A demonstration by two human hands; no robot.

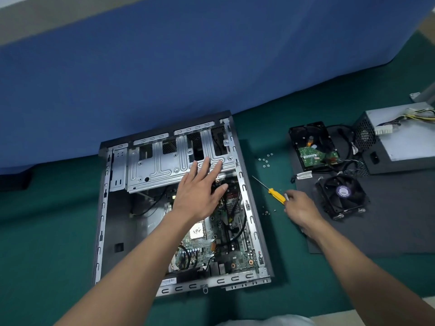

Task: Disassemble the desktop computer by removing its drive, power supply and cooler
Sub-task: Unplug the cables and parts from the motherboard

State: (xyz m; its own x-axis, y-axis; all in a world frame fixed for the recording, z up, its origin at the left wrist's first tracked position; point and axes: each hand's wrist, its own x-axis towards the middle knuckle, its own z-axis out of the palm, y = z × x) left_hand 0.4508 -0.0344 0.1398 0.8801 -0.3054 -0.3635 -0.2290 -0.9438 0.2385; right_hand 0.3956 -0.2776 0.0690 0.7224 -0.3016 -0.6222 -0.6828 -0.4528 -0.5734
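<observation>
Head, left hand (200, 191) splayed, right (299, 208) pinching screwdriver (275, 195)

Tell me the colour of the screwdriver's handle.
Yellow. The screwdriver shows best in the head view, the only one given.

Bare galvanized-looking metal case (164, 161), matt green cloth tabletop (47, 231), glossy yellow plastic screwdriver (277, 196) hdl.

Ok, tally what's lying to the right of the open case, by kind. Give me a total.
hard drive: 1
power supply: 1
cooler: 1
screwdriver: 1
Total: 4
The loose screws are too small to count and are left out.
</observation>
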